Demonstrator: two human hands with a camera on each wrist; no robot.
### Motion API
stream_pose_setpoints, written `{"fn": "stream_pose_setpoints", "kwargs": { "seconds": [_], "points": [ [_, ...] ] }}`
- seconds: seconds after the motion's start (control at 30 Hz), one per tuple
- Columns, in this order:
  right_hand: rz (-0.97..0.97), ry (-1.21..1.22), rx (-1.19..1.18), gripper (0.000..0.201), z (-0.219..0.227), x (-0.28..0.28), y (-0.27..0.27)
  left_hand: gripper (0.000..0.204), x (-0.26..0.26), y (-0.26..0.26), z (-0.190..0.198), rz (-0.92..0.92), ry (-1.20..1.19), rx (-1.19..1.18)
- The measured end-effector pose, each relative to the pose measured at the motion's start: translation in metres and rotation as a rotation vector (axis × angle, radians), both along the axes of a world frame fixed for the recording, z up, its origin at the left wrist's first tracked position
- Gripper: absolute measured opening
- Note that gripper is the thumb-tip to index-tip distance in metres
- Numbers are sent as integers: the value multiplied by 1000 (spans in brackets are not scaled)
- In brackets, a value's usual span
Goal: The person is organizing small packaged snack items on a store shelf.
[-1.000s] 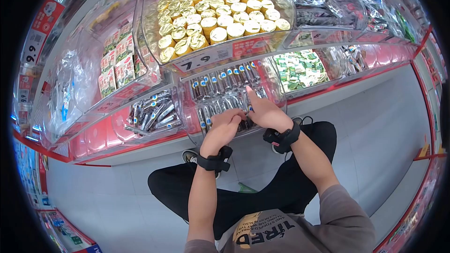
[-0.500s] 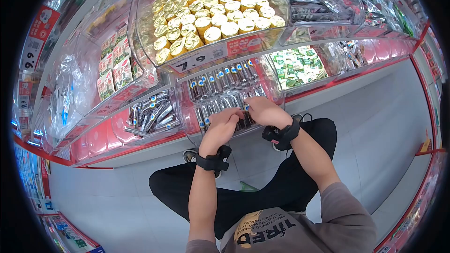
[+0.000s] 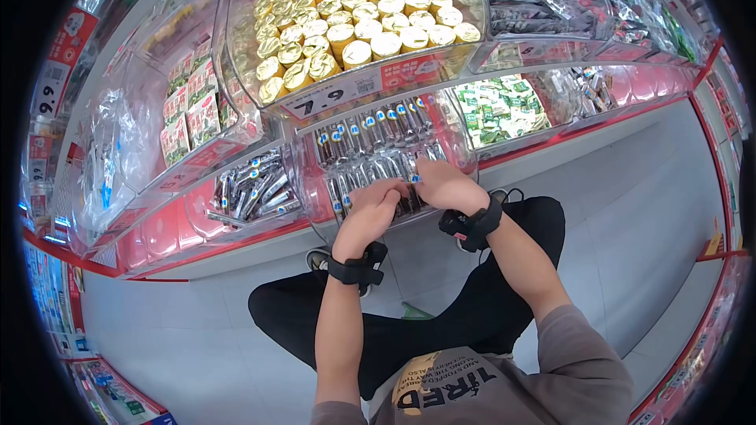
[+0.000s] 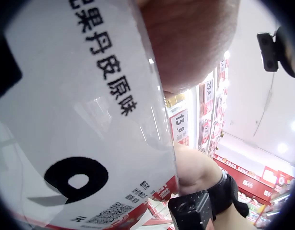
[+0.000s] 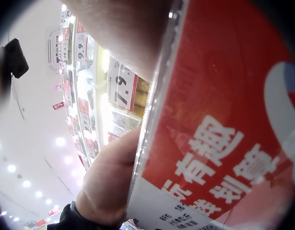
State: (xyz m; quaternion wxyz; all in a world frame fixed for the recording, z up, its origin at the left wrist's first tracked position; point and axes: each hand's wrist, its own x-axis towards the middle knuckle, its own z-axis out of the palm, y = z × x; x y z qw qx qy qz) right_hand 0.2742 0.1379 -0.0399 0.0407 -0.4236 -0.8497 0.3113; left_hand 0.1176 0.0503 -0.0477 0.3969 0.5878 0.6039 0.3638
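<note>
Rows of dark snack sticks in clear wrappers with blue-and-yellow labels (image 3: 354, 135) fill a clear lower bin (image 3: 313, 206). My left hand (image 3: 370, 208) reaches over the bin's front, its fingers bent toward the right among the front-row sticks. Close beside it, my right hand (image 3: 449, 187) points its fingers down onto the same row, near a blue label. Fingertips are partly hidden, and I cannot tell whether they pinch a stick. Up close in the left wrist view stands the bin's price card (image 4: 90, 139); a red part of the card (image 5: 209, 143) fills the right wrist view.
Above, an overhanging bin holds gold-topped rolls (image 3: 362, 27) behind a 7.9 price card (image 3: 315, 102). Loose dark sticks (image 3: 256, 189) lie in the bin to the left, green-and-white packets (image 3: 500, 110) to the right. My knees and shoes (image 3: 317, 260) are close below the shelf.
My right hand's index finger, stretched forward a second ago, has drawn back and down to the front row. The left hand stays almost in place.
</note>
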Motion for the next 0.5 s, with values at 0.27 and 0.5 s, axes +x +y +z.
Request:
{"fn": "stream_pose_setpoints", "kwargs": {
  "seconds": [0.27, 0.5],
  "points": [
    [34, -222, -52, 24, 13, -6, -1, 25, 4, 1, 16, 11, 110, 19],
    [77, -337, -120, 28, 16, -16, 1, 28, 1, 2, 8, -19, 102, 13]
  ]
}}
